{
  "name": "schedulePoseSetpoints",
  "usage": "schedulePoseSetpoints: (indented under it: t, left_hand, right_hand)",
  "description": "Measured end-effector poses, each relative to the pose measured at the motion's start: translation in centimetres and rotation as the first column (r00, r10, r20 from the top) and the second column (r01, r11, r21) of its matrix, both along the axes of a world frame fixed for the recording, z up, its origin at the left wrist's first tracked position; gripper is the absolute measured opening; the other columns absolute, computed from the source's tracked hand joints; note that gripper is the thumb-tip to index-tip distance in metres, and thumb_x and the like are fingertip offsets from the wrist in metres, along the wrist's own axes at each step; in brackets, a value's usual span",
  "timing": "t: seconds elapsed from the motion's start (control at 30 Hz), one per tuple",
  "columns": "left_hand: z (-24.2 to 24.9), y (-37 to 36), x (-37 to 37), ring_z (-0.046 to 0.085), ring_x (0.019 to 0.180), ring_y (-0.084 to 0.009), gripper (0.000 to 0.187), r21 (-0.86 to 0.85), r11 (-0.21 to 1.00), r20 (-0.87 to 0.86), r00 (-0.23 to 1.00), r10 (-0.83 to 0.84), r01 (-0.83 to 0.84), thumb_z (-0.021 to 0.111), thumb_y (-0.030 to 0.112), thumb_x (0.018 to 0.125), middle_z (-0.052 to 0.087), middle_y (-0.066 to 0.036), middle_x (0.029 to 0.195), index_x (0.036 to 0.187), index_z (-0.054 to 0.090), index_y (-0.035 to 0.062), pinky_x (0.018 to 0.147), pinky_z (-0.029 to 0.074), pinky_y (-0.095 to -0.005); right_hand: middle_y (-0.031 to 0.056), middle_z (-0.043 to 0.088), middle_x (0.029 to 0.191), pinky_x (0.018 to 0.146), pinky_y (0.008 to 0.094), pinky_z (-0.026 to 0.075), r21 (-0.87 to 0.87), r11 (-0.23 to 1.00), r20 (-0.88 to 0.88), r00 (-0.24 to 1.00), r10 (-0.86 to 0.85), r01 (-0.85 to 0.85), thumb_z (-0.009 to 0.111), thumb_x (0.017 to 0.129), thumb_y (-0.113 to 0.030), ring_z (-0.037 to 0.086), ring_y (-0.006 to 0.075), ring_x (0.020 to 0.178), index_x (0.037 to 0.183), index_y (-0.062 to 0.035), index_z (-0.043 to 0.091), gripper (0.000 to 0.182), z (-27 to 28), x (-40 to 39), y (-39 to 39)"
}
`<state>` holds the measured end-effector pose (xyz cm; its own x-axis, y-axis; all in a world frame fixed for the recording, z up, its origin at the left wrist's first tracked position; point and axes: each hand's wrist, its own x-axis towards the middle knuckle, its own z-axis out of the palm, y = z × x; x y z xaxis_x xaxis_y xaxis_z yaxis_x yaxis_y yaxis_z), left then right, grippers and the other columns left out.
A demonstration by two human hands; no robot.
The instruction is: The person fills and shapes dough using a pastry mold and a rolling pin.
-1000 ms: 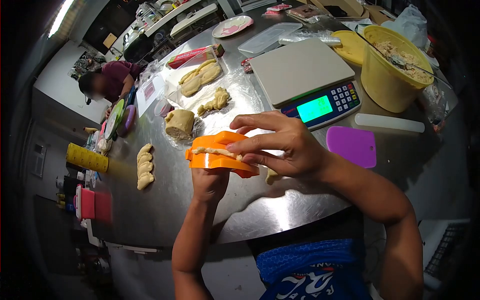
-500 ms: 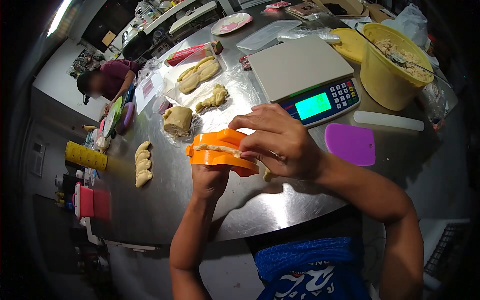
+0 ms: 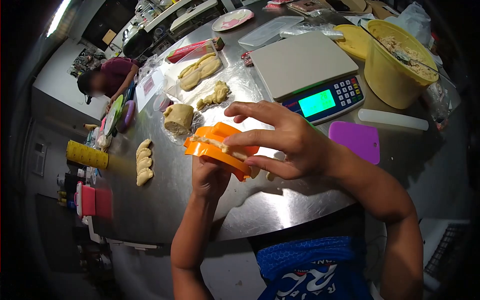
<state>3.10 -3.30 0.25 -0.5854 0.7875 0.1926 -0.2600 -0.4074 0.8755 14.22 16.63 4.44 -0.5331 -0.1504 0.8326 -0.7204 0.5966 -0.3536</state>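
Note:
My left hand [image 3: 209, 179] grips the handle of an orange dumpling press [image 3: 216, 149] from below, holding it above the steel table [image 3: 165, 200]. Pale dough [image 3: 220, 145] shows along the seam between the folded halves. My right hand [image 3: 285, 142] rests on the press's right side, thumb under the edge and fingers spread over the top. A small scrap of dough [image 3: 270, 176] lies on the table under my right hand.
A row of shaped dumplings [image 3: 144, 162], a dough block [image 3: 178, 118] and dough pieces [image 3: 215, 94] lie to the left and behind. A scale [image 3: 310, 70], purple scraper [image 3: 357, 139], white scraper [image 3: 392, 119] and yellow filling bucket [image 3: 397, 62] stand right. A person [image 3: 107, 80] works far left.
The press has tilted, its right side now lower. My right hand's fingers have lifted and spread from a pinch on the seam to a looser hold on the right side.

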Motion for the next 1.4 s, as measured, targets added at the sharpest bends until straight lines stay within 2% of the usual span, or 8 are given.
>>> schedulePoseSetpoints:
  t: [0.23, 0.57, 0.63, 0.67, 0.73, 0.9, 1.27, 1.4]
  left_hand:
    - [1.0, 0.1, 0.6, 0.056, 0.119, -0.0258, 0.075, -0.037, 0.999, -0.039, 0.999, -0.003, 0.001, 0.074, 0.034, 0.083, 0.050, -0.013, 0.131, 0.139, 0.033, 0.0034, 0.101, 0.048, -0.0423]
    - [-0.1, 0.2, 0.3, 0.057, 0.116, -0.0269, 0.074, 0.015, 1.000, -0.055, 0.998, 0.024, -0.023, 0.072, 0.034, 0.084, 0.053, -0.014, 0.128, 0.138, 0.033, 0.0018, 0.098, 0.049, -0.0429]
    - [-0.1, -0.2, -0.1, 0.061, 0.111, -0.0300, 0.060, 0.069, 0.996, 0.117, 0.991, -0.059, 0.051, 0.059, 0.005, 0.077, 0.057, -0.018, 0.121, 0.133, 0.038, -0.0009, 0.095, 0.052, -0.0444]
    - [0.1, -0.2, -0.1, 0.061, 0.111, -0.0300, 0.060, 0.071, 0.996, 0.115, 0.992, -0.053, 0.045, 0.059, 0.005, 0.077, 0.057, -0.018, 0.121, 0.133, 0.038, -0.0009, 0.095, 0.052, -0.0444]
    - [0.6, 0.0, -0.2, 0.063, 0.106, -0.0299, 0.058, 0.088, 0.996, 0.186, 0.982, -0.008, -0.009, 0.061, 0.006, 0.077, 0.058, -0.018, 0.119, 0.131, 0.040, -0.0012, 0.092, 0.054, -0.0436]
    - [1.2, 0.5, 0.7, 0.062, 0.110, -0.0276, 0.063, 0.041, 0.998, 0.173, 0.984, -0.046, 0.039, 0.066, 0.011, 0.076, 0.058, -0.017, 0.117, 0.131, 0.039, -0.0021, 0.096, 0.052, -0.0424]
    - [0.8, 0.5, 0.8, 0.060, 0.112, -0.0260, 0.067, 0.021, 0.997, 0.124, 0.989, -0.078, 0.076, 0.067, 0.011, 0.077, 0.055, -0.016, 0.122, 0.135, 0.035, -0.0007, 0.097, 0.050, -0.0394]
    - [0.4, 0.1, 0.3, 0.058, 0.114, -0.0249, 0.078, -0.083, 0.996, 0.030, 0.999, -0.043, 0.046, 0.073, 0.029, 0.078, 0.053, -0.013, 0.125, 0.138, 0.032, 0.0027, 0.097, 0.050, -0.0394]
  right_hand:
    - [0.0156, 0.064, 0.115, 0.088, 0.0385, 0.049, -0.039, 0.999, -0.040, 0.999, -0.033, 0.031, 0.079, 0.071, -0.012, 0.063, 0.0294, 0.105, 0.103, -0.0083, 0.070, 0.034, -0.9, -0.2, -0.3]
    - [0.0161, 0.065, 0.110, 0.090, 0.0392, 0.049, -0.043, 0.988, -0.115, 0.981, -0.154, 0.150, 0.073, 0.076, -0.004, 0.064, 0.0294, 0.102, 0.093, -0.0021, 0.064, 0.019, -0.3, 0.2, -0.8]
    - [0.0172, 0.065, 0.108, 0.091, 0.0374, 0.049, -0.388, 0.922, 0.075, 0.996, 0.038, -0.006, 0.069, 0.081, -0.003, 0.063, 0.0270, 0.105, 0.094, -0.0005, 0.060, 0.016, -0.1, 0.5, -0.5]
    - [0.0187, 0.064, 0.107, 0.091, 0.0358, 0.049, -0.524, 0.848, 0.070, 0.989, 0.134, -0.078, 0.062, 0.087, -0.003, 0.062, 0.0259, 0.106, 0.093, -0.0002, 0.057, 0.009, 0.4, 0.7, -0.1]
    - [0.0162, 0.067, 0.098, 0.083, 0.0335, 0.052, -0.443, 0.895, -0.060, 0.998, 0.021, -0.046, 0.065, 0.085, -0.003, 0.068, 0.0263, 0.095, 0.092, 0.0002, 0.059, 0.009, 0.9, 0.3, 1.0]
    - [0.0209, 0.061, 0.113, 0.091, 0.0409, 0.049, -0.173, 0.981, -0.004, 0.996, 0.084, -0.084, 0.071, 0.075, -0.010, 0.061, 0.0360, 0.107, 0.102, -0.0016, 0.062, 0.029, 0.6, 0.1, 0.8]
    - [0.0116, 0.062, 0.111, 0.090, 0.0421, 0.045, -0.056, 0.997, -0.029, 0.998, 0.055, -0.057, 0.074, 0.072, -0.016, 0.060, 0.0299, 0.106, 0.097, -0.0113, 0.066, 0.027, -0.4, -0.3, -0.1]
    - [0.0088, 0.063, 0.105, 0.087, 0.0411, 0.044, 0.026, 0.999, -0.132, 0.991, -0.016, 0.020, 0.073, 0.074, -0.013, 0.061, 0.0269, 0.102, 0.093, -0.0094, 0.066, 0.021, -0.2, -0.3, -0.2]
